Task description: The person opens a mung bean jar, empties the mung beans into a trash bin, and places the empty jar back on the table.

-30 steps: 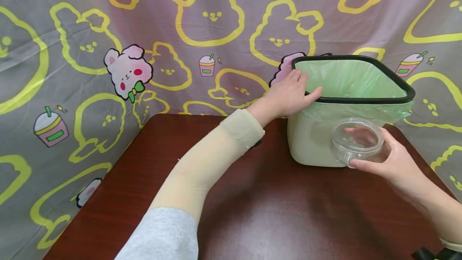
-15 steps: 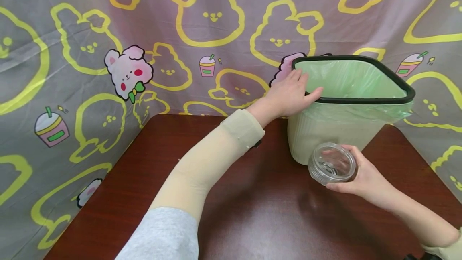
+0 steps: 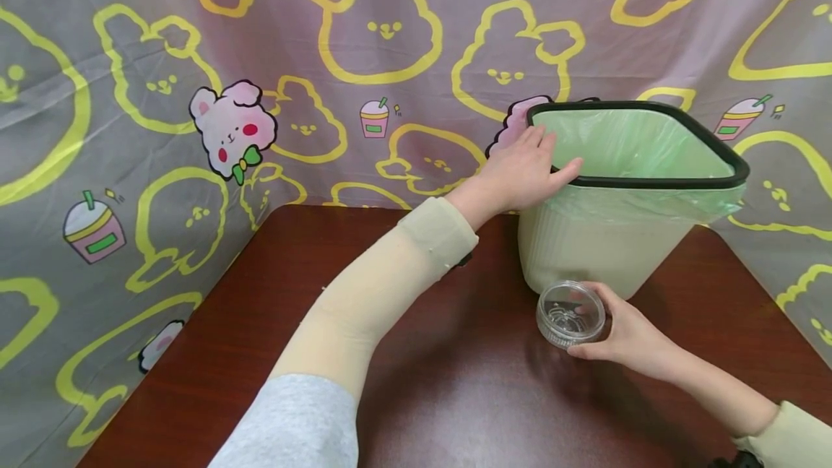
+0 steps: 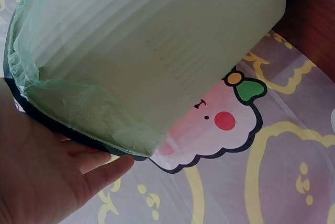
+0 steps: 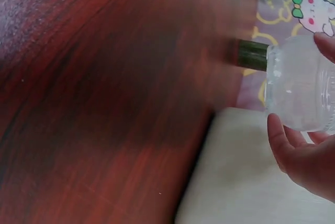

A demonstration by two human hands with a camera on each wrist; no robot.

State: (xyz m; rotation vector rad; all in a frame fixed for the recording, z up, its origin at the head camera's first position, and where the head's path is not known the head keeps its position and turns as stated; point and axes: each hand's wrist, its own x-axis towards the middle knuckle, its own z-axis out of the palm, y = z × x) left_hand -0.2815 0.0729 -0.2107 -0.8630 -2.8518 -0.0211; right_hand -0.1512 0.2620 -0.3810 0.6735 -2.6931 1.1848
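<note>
A grey sleeve [image 3: 292,425] lies at the near edge of the head view, running into a cream oversleeve [image 3: 344,309] on the left arm, with another cream cuff [image 3: 793,439] at the right wrist. Under them spreads the dark red-brown surface [image 3: 455,396]. The right hand [image 3: 627,331] grips a clear ribbed jar [image 3: 568,333] from its right side, thumb toward the person and fingers behind; the jar's mouth faces up, and the right wrist view shows it raised off the surface. Just beyond stands a cream bin [image 3: 585,251]. The left hand [image 3: 516,168] rests at its left front corner, fingers fairly straight, thumb spread apart, touching the black rim [image 3: 650,182]. A pale green liner [image 3: 624,143] covers the inside and folds outward. Behind hangs grey cloth [image 3: 292,27] with yellow rabbit outlines.
</note>
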